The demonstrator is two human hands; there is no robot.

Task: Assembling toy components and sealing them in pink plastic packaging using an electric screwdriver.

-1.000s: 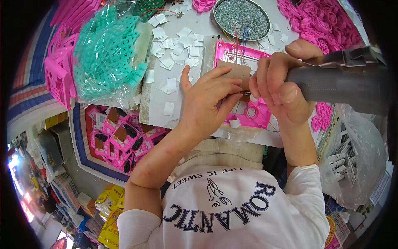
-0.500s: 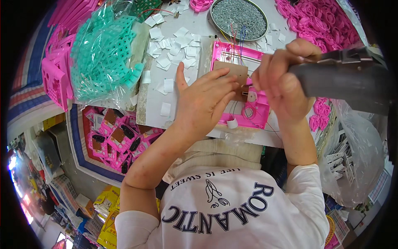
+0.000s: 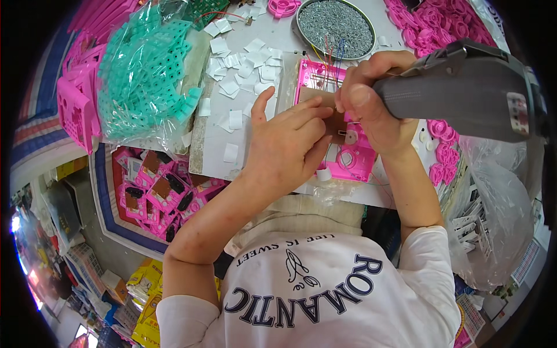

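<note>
My right hand [image 3: 374, 98] is wrapped round the front end of a grey electric screwdriver [image 3: 464, 95], which lies almost level with its body off to the right. The fingers hide its tip. My left hand [image 3: 287, 142] is over a brown circuit board [image 3: 335, 123], with its fingers bent in, its little finger raised and its fingertips close to those of my right hand. Whatever is between the left fingertips is hidden. Beneath the board lies a pink plastic housing [image 3: 362, 156] with thin coloured wires [image 3: 331, 55] rising from its far end.
A round tray of screws [image 3: 335, 28] stands beyond the housing. White square pieces [image 3: 255, 58] are scattered left of it. Bagged teal parts [image 3: 145, 81] lie at the left, above a bin of pink assemblies [image 3: 159, 194]. Pink rings [image 3: 447, 26] are heaped at the far right.
The screwdriver has swung up and a little leftward, and my right hand has moved left, nearer the left fingers. My left fingers have drawn back and bent from lying flatter over the board.
</note>
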